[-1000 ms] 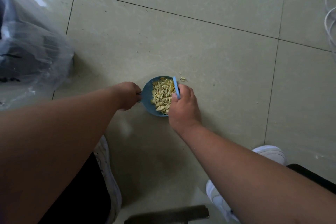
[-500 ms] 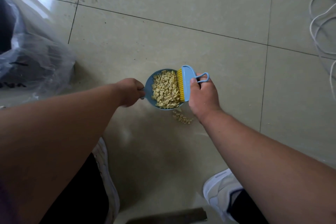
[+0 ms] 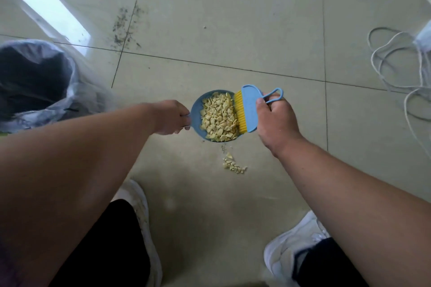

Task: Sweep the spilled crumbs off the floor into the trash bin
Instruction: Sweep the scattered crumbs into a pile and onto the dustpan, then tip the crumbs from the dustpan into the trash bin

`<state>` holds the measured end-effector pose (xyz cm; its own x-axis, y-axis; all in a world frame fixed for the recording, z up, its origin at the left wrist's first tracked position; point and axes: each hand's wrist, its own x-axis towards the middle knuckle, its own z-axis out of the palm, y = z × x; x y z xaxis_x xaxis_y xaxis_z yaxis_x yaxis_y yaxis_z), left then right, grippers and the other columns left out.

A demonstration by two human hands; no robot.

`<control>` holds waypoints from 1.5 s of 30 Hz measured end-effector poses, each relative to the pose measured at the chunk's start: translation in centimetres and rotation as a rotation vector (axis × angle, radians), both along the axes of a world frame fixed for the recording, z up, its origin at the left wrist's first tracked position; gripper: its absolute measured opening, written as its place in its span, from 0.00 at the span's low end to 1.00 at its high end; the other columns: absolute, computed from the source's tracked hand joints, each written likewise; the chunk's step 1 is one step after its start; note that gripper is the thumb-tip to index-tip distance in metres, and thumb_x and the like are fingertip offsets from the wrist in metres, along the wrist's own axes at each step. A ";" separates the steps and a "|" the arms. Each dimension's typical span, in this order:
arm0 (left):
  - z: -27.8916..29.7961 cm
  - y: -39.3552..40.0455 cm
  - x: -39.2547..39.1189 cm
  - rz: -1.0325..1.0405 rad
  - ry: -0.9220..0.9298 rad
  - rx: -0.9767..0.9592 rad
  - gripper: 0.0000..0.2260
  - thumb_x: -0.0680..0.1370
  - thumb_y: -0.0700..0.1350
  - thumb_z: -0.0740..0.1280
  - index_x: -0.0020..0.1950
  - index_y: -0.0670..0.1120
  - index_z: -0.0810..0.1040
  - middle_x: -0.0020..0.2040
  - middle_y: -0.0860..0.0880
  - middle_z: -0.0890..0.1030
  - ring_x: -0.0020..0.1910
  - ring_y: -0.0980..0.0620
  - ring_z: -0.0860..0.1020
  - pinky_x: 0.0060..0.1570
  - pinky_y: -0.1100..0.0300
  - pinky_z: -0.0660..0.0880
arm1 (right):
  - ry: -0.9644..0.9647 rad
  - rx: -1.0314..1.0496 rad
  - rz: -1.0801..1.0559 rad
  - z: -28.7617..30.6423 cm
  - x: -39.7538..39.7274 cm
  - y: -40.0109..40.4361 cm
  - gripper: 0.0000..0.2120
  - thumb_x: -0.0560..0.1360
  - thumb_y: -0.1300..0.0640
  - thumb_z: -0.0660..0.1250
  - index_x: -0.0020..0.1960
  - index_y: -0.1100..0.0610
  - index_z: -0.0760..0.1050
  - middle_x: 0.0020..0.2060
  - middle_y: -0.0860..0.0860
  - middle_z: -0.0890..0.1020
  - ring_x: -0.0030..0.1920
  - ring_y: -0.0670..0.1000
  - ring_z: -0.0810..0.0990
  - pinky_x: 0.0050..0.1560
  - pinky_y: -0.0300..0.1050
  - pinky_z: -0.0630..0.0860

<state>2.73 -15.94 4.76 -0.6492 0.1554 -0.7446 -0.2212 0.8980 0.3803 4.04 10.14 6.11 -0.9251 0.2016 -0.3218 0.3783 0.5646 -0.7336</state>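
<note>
Left hand [image 3: 171, 117], at centre frame, grasps the short handle of a round blue dustpan [image 3: 198, 109]; its fingers are curled round the handle, which is mostly hidden by them. Right hand [image 3: 275, 119], just right of centre, grips the looped handle of a small blue hand brush [image 3: 249, 107], whose yellow bristles [image 3: 240, 113] rest against the open right edge of the pan. The pan is heaped with pale yellow crumbs [image 3: 219, 116], apparently the bulk of the spill.

Below the pan, slightly lower than centre frame, a small cluster of leftover crumbs [image 3: 234, 164] lies on the tiled floor [image 3: 233, 30], apart from the pan's edge. A single pale speck [image 3: 204, 27] sits in the upper centre; whether it belongs to the spill cannot be told. Dark specks [image 3: 123, 28] mark the tile at upper left of centre.

The trash bin [image 3: 32, 77], lined with a clear plastic bag [image 3: 77, 91], stands at the left edge of the frame, near the left forearm. A coiled white cable [image 3: 396, 60] lies at the right edge. White shoes appear at the bottom of the frame.

Progress, as judged: collection is largely done; the leftover cluster remains to be swept in, and the pan has not yet been emptied into the bin.
</note>
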 end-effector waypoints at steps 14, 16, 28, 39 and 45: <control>15.3 -7.3 -4.1 0.000 0.074 -0.072 0.14 0.82 0.48 0.61 0.44 0.46 0.83 0.32 0.49 0.80 0.31 0.50 0.74 0.34 0.57 0.73 | 0.165 -0.006 0.120 14.3 -4.1 -5.9 0.19 0.83 0.51 0.61 0.38 0.61 0.74 0.29 0.51 0.74 0.31 0.52 0.72 0.33 0.45 0.67; 17.3 -9.3 -4.6 -0.003 0.101 -0.078 0.14 0.83 0.49 0.61 0.46 0.45 0.83 0.34 0.48 0.80 0.31 0.50 0.74 0.34 0.57 0.74 | 0.191 -0.018 0.145 16.1 -5.2 -8.0 0.19 0.83 0.51 0.61 0.42 0.65 0.77 0.31 0.52 0.77 0.32 0.52 0.73 0.34 0.44 0.69; 22.7 -25.8 -1.4 0.232 0.222 -0.147 0.17 0.84 0.50 0.63 0.39 0.46 0.82 0.34 0.48 0.81 0.34 0.50 0.76 0.37 0.58 0.76 | 0.227 -0.177 0.348 19.5 -8.3 -24.2 0.19 0.84 0.50 0.60 0.41 0.62 0.76 0.31 0.51 0.75 0.31 0.51 0.73 0.33 0.44 0.70; 19.3 -38.1 7.5 0.485 0.107 -0.134 0.16 0.83 0.51 0.65 0.45 0.42 0.84 0.34 0.46 0.80 0.33 0.50 0.73 0.38 0.53 0.74 | 0.096 -0.288 0.518 14.9 -4.5 -37.4 0.16 0.84 0.50 0.61 0.48 0.60 0.79 0.38 0.52 0.81 0.37 0.52 0.79 0.36 0.43 0.74; 16.5 -39.2 9.4 0.575 -0.008 -0.124 0.15 0.84 0.48 0.64 0.48 0.39 0.84 0.35 0.45 0.79 0.34 0.47 0.74 0.38 0.54 0.73 | 0.006 -0.268 0.560 11.6 -2.4 -39.6 0.17 0.84 0.49 0.61 0.45 0.59 0.79 0.35 0.52 0.79 0.35 0.51 0.77 0.34 0.42 0.70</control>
<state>12.12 -55.18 21.25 -0.5980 -0.3084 -0.7398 -0.6881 0.6709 0.2766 1.62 -29.48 17.73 -0.8690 -0.4020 -0.2886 0.0736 0.4718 -0.8786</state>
